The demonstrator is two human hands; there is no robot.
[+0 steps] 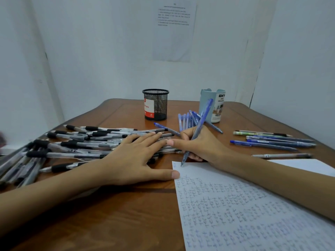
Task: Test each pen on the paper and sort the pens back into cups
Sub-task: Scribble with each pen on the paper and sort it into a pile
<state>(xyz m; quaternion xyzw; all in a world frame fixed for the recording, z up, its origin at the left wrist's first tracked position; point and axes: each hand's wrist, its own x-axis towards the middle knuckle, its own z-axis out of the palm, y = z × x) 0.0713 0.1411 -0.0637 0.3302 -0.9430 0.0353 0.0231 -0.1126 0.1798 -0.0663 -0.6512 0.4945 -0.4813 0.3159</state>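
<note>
Our right hand (201,145) pinches a blue pen (199,124) in a writing grip, its tip down on the far left corner of the paper (244,205), where blank space remains. Our left hand (134,156) lies flat, fingers spread, on the pile of black-grip pens (72,142) at left. Its thumb touches the paper's edge, likely to steady the sheet. The mesh cup (155,105) and pale blue cup (215,107) stand far, no pens above their rims.

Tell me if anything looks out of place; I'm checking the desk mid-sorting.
Nothing spilled or damaged. The black-grip pens lie in a loose, crisscrossed heap under the left hand, not in the mesh cup. One greenish pen lies with the blue pens at the right.
</note>
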